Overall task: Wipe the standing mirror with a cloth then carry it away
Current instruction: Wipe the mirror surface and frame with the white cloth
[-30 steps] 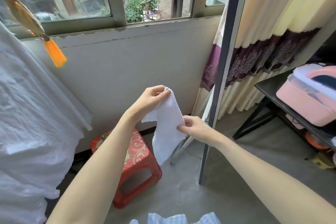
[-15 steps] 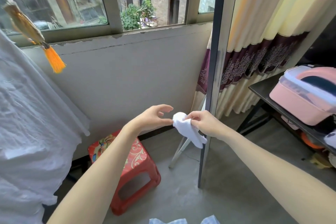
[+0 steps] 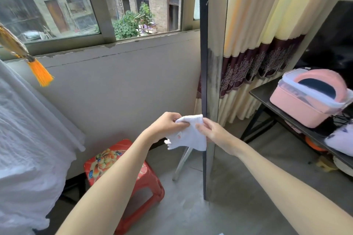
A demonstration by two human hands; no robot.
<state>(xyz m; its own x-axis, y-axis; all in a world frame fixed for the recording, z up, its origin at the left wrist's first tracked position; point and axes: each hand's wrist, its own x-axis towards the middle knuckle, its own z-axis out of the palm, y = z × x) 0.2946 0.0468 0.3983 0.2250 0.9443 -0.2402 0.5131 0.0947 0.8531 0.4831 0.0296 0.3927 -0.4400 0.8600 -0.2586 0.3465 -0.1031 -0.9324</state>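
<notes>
At the centre of the frame, my left hand (image 3: 168,126) and right hand (image 3: 212,131) both pinch the white cloth (image 3: 188,135), fingers clamped on it. The standing mirror (image 3: 212,74) stands just right of them; I judge a hard wipe could tip it on its thin leg.

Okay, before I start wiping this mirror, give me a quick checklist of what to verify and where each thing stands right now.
1. Cloth in hand: ok, the left hand and right hand both pinch it.
2. Cloth folded into a wiping pad: not ok, it hangs loose and bunched.
3. Cloth against the glass: not ok, it is held in front of the standing mirror's dark edge.
4. Mirror upright on the floor: ok, its rear leg is out.
5. Red stool clear of the mirror: ok, it stands apart to the left.
6. Glass condition: cannot tell beyond streaks near the edge.
</notes>
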